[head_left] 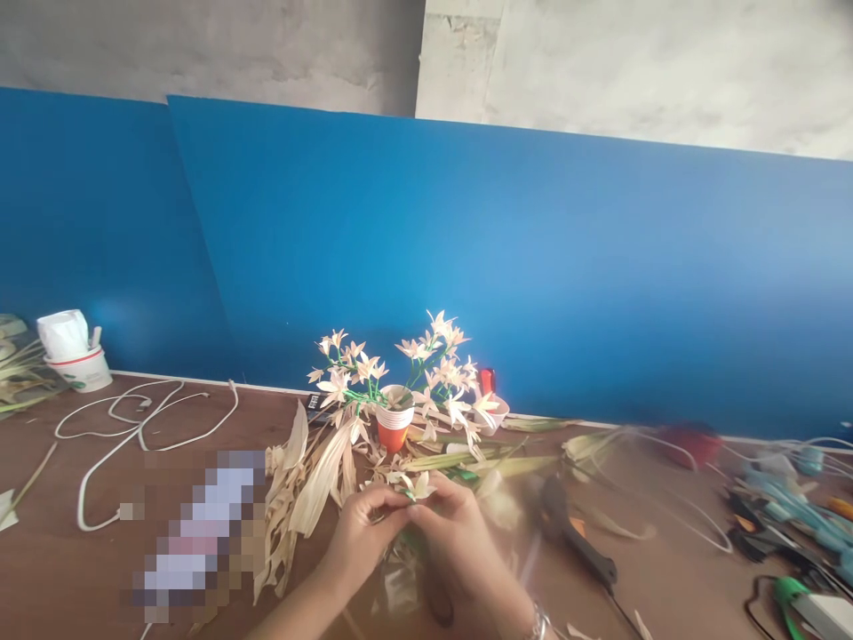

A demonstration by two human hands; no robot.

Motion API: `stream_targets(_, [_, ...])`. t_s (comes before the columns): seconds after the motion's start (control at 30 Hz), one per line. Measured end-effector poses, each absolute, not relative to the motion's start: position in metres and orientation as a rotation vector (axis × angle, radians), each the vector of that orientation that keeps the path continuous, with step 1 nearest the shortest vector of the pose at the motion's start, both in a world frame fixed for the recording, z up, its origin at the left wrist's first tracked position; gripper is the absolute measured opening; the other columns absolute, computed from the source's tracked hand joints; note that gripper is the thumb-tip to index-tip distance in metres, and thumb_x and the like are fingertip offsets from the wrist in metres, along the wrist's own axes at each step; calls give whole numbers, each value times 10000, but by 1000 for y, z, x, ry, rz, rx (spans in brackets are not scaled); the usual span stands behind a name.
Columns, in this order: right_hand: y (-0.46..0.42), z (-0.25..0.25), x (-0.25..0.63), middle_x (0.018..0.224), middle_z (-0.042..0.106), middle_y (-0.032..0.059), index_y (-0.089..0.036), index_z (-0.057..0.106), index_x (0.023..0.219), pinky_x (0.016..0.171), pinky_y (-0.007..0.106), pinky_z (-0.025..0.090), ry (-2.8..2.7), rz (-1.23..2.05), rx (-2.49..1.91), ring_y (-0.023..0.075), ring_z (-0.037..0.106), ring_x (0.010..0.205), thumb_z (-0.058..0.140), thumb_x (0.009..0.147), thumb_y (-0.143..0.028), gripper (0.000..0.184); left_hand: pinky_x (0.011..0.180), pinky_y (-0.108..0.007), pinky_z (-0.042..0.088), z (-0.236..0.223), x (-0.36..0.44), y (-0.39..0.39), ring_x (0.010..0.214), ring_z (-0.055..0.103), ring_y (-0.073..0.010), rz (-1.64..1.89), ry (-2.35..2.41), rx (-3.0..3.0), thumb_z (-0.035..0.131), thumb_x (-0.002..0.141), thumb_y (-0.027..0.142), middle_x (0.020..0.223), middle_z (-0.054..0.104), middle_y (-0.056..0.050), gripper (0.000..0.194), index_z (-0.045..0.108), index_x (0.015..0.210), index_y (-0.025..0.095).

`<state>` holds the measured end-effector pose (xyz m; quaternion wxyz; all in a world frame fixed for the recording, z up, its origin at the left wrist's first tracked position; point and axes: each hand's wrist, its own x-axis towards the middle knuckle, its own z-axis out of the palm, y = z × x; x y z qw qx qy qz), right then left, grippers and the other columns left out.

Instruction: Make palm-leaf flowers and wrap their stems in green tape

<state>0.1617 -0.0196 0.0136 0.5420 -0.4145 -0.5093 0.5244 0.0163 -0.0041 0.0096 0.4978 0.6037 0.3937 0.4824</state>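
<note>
Low at the middle of the head view, my left hand (370, 526) and my right hand (459, 524) meet fingertip to fingertip. Both pinch a small cream flower (418, 486) with a bit of green at its base. Just beyond them stands an orange and white paper cup (393, 427). Cream flowers (363, 369) on green stems spread out around the cup to both sides. Dried husk leaves (330, 476) lie left of my hands. Below my fingers is something clear and shiny that I cannot make out.
A black glue gun (577, 533) lies to the right with its cord. White cables (139, 427) loop across the brown table (59, 569), near a white tub (83, 369). Scissors (766, 524) and blue scraps sit at far right. A blue panel (499, 267) closes the back.
</note>
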Motion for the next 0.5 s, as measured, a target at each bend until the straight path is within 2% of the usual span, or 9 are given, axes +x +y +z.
stream_targets(0.07, [-21,17,163,715,544,-10,-197,634,807,641,259,374,-1153,1304,-957,142,465,658,682,685,-260,146,709,-289,461,8,13,-2,740,585,-186,1314,1000,1611,658,732,328,736,644,-36,154,679,680,185])
stream_targets(0.13, [-22,24,165,691,544,-10,-191,613,752,626,252,359,-1155,1334,-946,138,459,642,629,732,-295,107,711,-293,465,6,10,-1,745,585,-186,1415,1047,1720,627,762,290,731,635,-32,125,663,689,195])
stream_targets(0.27, [-26,35,167,607,529,10,-166,571,577,649,262,341,-1248,1253,-1017,153,462,651,509,812,-409,343,680,-286,466,2,8,0,724,573,-179,1469,1077,1827,599,788,256,705,620,-25,116,644,696,203])
stream_targets(0.4, [-28,37,162,572,496,-23,-175,539,607,615,242,323,-1088,1357,-1026,125,420,601,585,753,-290,191,689,-282,461,0,8,0,731,577,-176,1449,1060,1815,604,784,242,711,619,-22,103,651,703,198])
stream_targets(0.5, [-27,34,159,562,480,-29,-178,512,580,605,236,321,-1023,1434,-984,115,410,580,595,712,-234,166,688,-279,462,0,9,0,716,579,-173,1397,1067,1730,619,770,262,708,615,-18,106,662,702,193])
